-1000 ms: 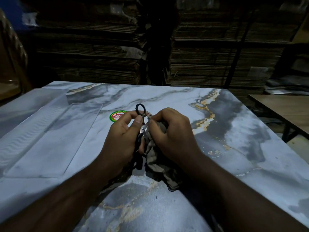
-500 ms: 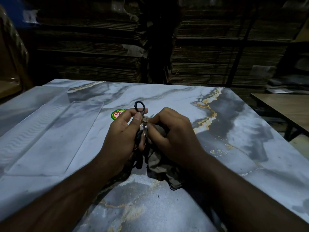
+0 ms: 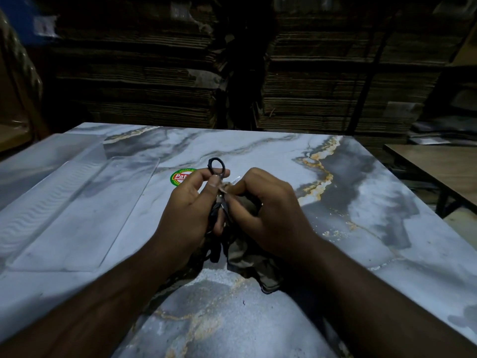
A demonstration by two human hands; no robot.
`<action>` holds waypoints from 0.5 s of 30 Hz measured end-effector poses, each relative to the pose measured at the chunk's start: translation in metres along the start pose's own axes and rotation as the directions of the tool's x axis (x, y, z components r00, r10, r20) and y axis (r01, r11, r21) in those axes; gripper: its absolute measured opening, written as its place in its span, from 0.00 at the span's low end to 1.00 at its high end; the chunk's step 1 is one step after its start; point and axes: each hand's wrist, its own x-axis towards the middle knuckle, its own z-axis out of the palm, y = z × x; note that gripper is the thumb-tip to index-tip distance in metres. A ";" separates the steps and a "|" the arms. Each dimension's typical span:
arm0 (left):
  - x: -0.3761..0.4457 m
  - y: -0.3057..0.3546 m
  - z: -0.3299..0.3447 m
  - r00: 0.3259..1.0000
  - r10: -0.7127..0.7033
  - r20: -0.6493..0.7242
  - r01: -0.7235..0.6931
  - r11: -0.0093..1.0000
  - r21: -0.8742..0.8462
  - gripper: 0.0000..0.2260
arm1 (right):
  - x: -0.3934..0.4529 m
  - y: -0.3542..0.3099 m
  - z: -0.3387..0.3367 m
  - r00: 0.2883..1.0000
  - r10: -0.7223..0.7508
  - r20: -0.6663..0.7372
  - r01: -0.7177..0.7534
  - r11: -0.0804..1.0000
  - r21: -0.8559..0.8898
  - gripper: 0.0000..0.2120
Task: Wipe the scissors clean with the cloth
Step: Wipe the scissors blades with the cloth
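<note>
marble-patterned grey and white bench (image 3: 322,254) carries both hands close together near its middle. left hand (image 3: 191,215) has its grip closed round the black-handled scissors (image 3: 219,202), thumb and fingers curled on them, with one handle loop sticking up above the fingers. right hand (image 3: 268,215) pinches a dark, crumpled cloth (image 3: 255,262) against the metal of the scissors, and the rest of the cloth hangs down below the palm onto the bench. a round green and red sticker (image 3: 180,177) lies just beyond the left hand. a clear plastic tray (image 3: 64,215) sits to the left, well apart. stacked cardboard (image 3: 322,86) fills the dim background.
</note>
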 end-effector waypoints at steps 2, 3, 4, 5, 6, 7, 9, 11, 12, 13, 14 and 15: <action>-0.001 0.000 0.000 1.000 -0.003 0.010 0.003 1.000 0.010 0.10 | 0.004 0.007 -0.001 0.995 0.077 -0.059 -0.078 0.997 -0.014 0.05; -0.001 0.000 0.000 1.000 -0.004 0.016 0.004 1.000 0.014 0.09 | 0.006 0.010 -0.001 0.984 0.141 -0.104 -0.143 0.990 -0.012 0.05; -0.001 0.000 0.000 1.000 -0.005 0.017 0.005 1.000 0.017 0.09 | 0.007 0.012 -0.001 0.975 0.180 -0.129 -0.183 0.983 -0.006 0.05; -0.001 0.000 0.000 1.000 -0.007 0.014 0.007 1.000 0.020 0.10 | 0.007 0.011 -0.001 0.976 0.178 -0.128 -0.180 0.984 -0.004 0.04; -0.002 0.001 0.001 1.000 -0.010 0.008 0.010 1.000 0.019 0.10 | 0.006 0.009 -0.001 0.984 0.141 -0.107 -0.143 0.990 -0.007 0.05; -0.001 0.001 0.001 1.000 -0.012 0.000 0.012 1.000 0.013 0.10 | 0.003 0.005 -0.001 0.994 0.083 -0.070 -0.084 0.996 -0.007 0.05; -0.001 0.002 0.001 1.000 -0.014 -0.006 0.014 1.000 0.000 0.10 | 0.000 0.001 0.000 1.000 -0.006 -0.018 0.006 1.000 -0.016 0.05; -0.001 0.002 0.000 1.000 -0.022 -0.004 0.022 1.000 0.010 0.10 | 0.005 0.008 0.001 0.995 0.061 -0.073 -0.063 0.998 -0.027 0.05; -0.002 0.003 0.000 1.000 -0.024 -0.002 0.024 0.999 0.021 0.10 | 0.007 0.010 0.001 0.987 0.118 -0.112 -0.122 0.992 -0.024 0.05; -0.002 0.002 0.000 1.000 -0.024 0.000 0.024 0.999 0.030 0.10 | 0.008 0.012 0.001 0.978 0.160 -0.133 -0.164 0.986 -0.017 0.04; -0.002 0.002 0.001 1.000 -0.021 0.000 0.021 0.999 0.035 0.10 | 0.008 0.012 0.000 0.976 0.173 -0.135 -0.177 0.984 -0.013 0.04; -0.002 0.002 0.002 1.000 -0.018 -0.001 0.018 0.999 0.036 0.10 | 0.006 0.010 0.000 0.980 0.157 -0.126 -0.161 0.987 -0.019 0.04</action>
